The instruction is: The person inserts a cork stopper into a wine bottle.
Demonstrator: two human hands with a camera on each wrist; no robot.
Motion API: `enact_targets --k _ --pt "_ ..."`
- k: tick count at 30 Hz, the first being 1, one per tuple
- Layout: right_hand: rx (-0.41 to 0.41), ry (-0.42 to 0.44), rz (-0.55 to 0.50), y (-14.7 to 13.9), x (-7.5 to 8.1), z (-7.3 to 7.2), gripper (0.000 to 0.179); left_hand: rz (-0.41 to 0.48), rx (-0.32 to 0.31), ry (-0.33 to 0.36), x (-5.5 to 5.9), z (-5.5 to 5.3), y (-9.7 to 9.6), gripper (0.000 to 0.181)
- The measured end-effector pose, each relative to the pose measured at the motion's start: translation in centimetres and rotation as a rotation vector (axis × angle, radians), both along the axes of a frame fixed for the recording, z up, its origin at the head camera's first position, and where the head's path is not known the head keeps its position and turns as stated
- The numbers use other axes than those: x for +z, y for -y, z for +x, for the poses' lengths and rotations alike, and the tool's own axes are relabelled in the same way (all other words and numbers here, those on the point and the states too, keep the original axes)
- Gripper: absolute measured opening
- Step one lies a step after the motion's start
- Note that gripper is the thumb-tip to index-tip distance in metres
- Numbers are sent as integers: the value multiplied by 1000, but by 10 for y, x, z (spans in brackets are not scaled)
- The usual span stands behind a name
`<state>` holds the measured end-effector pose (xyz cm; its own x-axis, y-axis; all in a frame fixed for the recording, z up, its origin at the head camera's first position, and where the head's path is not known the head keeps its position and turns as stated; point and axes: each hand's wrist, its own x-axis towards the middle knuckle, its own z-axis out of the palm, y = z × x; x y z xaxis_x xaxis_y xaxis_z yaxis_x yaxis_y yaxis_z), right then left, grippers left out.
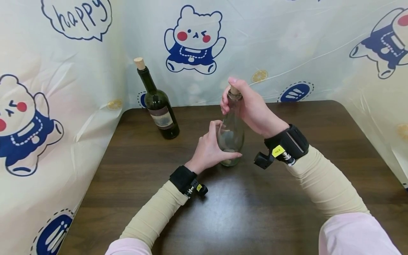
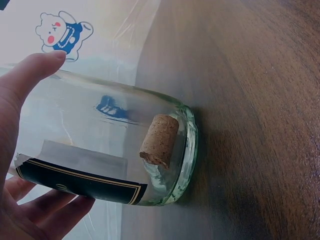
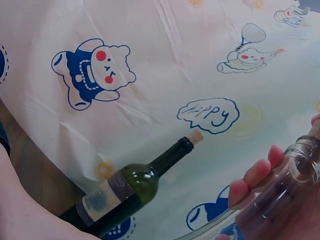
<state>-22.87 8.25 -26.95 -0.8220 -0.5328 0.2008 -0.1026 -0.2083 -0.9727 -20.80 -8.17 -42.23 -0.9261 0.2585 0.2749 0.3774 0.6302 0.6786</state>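
A clear glass bottle (image 1: 232, 132) stands upright on the table in the head view. My left hand (image 1: 208, 150) grips its lower body, thumb on the near side. My right hand (image 1: 253, 109) curls round the neck, with the thumb at the top of a cork (image 1: 235, 90) in the mouth. In the left wrist view, a second cork (image 2: 160, 140) lies inside the bottle at its bottom, and a dark label (image 2: 80, 181) shows on the glass. The right wrist view catches the right fingers (image 3: 256, 172) behind the bottle's neck.
A dark green wine bottle (image 1: 160, 108), corked and labelled, stands at the back left of the brown wooden table (image 1: 143, 170). A printed curtain (image 1: 255, 39) with cartoon bears hangs behind and beside the table.
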Motion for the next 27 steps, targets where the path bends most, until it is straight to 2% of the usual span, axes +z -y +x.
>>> enact_targets --k 21,27 --pt "-20 -3 -7 1 1 -1 53 6 -6 -6 2 -1 1 109" --pt "-78 14 61 -5 -3 -1 54 11 -3 17 1 2 1 112"
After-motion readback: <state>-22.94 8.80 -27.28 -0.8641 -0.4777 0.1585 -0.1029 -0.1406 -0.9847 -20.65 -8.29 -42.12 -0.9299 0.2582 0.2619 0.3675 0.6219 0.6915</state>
